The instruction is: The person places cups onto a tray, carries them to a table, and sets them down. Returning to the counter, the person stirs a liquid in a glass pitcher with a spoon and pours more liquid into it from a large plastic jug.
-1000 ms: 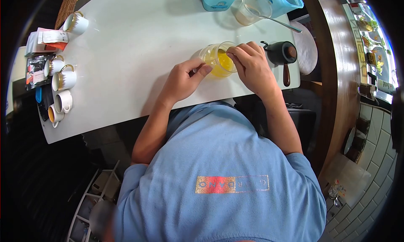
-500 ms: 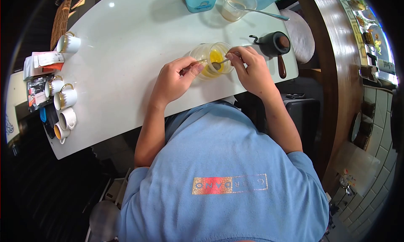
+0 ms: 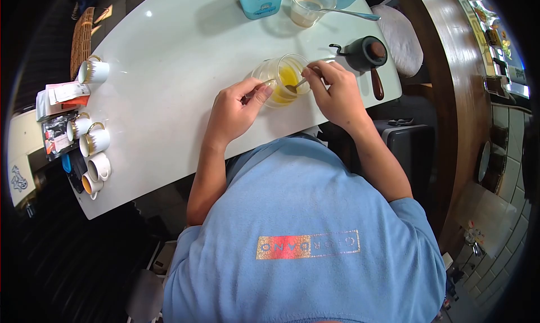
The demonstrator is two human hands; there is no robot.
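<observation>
A clear glass cup (image 3: 269, 70) with yellow liquid (image 3: 288, 77) in it is on the white table, tilted a little towards me. My left hand (image 3: 237, 108) is closed at the cup's near left side, thumb and forefinger pinching what looks like its handle; the fingers partly cover that spot. Between the fingertips of my right hand (image 3: 338, 91) is a metal spoon (image 3: 292, 89). Its bowl dips into the yellow liquid, and its handle slopes up over the cup's right edge.
A black gooseneck kettle (image 3: 363, 54) with a wooden handle stands to the right. At the back are a clear plastic cup (image 3: 306, 14) with a long spoon (image 3: 357, 14) across it, and blue containers (image 3: 261, 1). Several mugs (image 3: 94, 140) and packets (image 3: 64, 92) line the left edge.
The view has shifted slightly, moving the table items in the picture. The spoon's bowl has moved a little within the yellow liquid. Both hands keep their grips.
</observation>
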